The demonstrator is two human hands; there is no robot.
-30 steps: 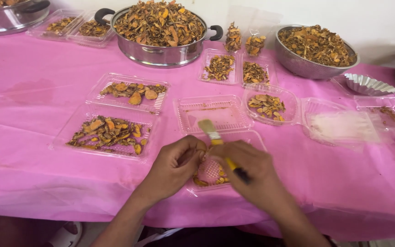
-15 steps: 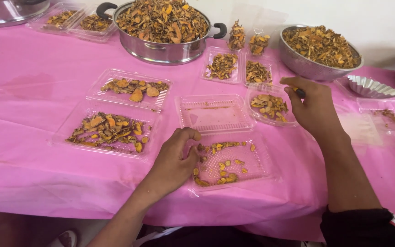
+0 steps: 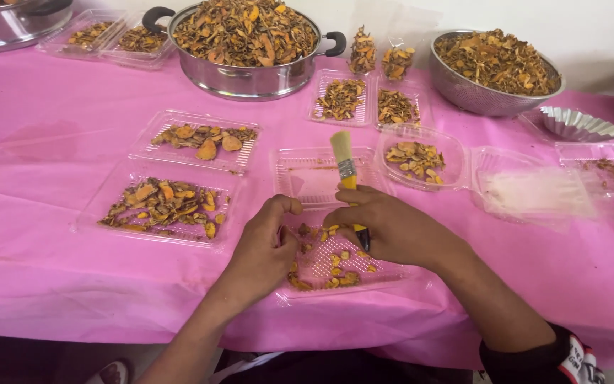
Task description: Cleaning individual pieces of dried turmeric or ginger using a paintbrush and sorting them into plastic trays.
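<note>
Two hands meet over a clear plastic clamshell tray at the near edge of the pink-covered desk, and the work in hand looks like brushing the few dried orange-brown pieces scattered on the tray's ribbed floor. The right hand has its fingers clenched around the handle of a small yellow pastry brush. The brush stands nearly upright, with its pale bristles pointing to 12 o'clock, above the tray's open lid and clear of the pieces. The left hand rests on the tray's 9 o'clock side with its fingers curled inward; I cannot tell whether they pinch a piece or only steady the plastic. To my eye the bristles are raised rather than in contact, so the next stroke would call for tipping the brush down toward 6 o'clock and holding the light tray firm so it does not slide. Two filled trays lie at 9 to 10 o'clock. A steel pot heaped with the same dried pieces sits at 11 o'clock, and a steel bowl, also full, sits at 1 o'clock.
</note>
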